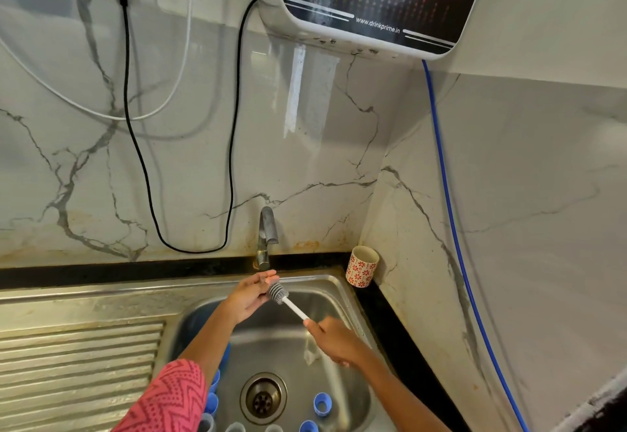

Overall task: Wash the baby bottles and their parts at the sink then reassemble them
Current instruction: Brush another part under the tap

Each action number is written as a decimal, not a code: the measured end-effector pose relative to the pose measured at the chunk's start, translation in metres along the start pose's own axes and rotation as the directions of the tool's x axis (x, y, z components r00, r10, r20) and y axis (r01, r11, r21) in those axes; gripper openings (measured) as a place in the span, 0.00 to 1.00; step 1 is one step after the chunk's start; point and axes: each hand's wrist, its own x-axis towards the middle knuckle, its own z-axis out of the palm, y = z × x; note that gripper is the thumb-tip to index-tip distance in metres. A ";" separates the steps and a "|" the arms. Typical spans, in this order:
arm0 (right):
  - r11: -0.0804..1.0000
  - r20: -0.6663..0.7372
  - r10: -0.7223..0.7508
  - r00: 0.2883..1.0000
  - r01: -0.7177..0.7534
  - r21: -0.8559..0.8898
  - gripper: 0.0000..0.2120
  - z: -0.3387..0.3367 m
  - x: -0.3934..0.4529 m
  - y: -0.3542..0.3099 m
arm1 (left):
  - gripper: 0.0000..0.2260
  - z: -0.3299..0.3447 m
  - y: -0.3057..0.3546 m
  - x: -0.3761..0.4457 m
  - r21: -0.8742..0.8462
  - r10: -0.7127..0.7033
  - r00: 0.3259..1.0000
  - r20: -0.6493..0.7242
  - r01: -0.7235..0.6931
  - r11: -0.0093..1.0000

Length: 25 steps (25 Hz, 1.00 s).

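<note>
Steel sink (325,287) holds blue rings (321,404) (scattered); right hand (334,340) grips brush (279,292), left hand (249,294) spread.

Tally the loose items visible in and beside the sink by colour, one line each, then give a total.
Blue parts in the sink: 5 visible, e.g. blue ring
Grey or clear parts at the bottom edge: 3, e.g.
Grey-headed bottle brush: 1
Red-patterned cup: 1
Total: 10; more may hide under the arm.

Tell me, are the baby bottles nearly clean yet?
Not nearly. Done: the parts are apart, blue rings lying in the sink. In hand: the right hand holds the bottle brush against the left hand below the tap. Left: scrubbing the parts and putting the bottles together.
</note>
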 end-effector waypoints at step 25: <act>0.794 -0.480 -0.406 0.778 0.040 -0.607 0.23 0.035 0.038 0.027 | 0.05 0.001 -0.007 0.031 -0.080 -0.120 0.905 -0.409 0.095 0.992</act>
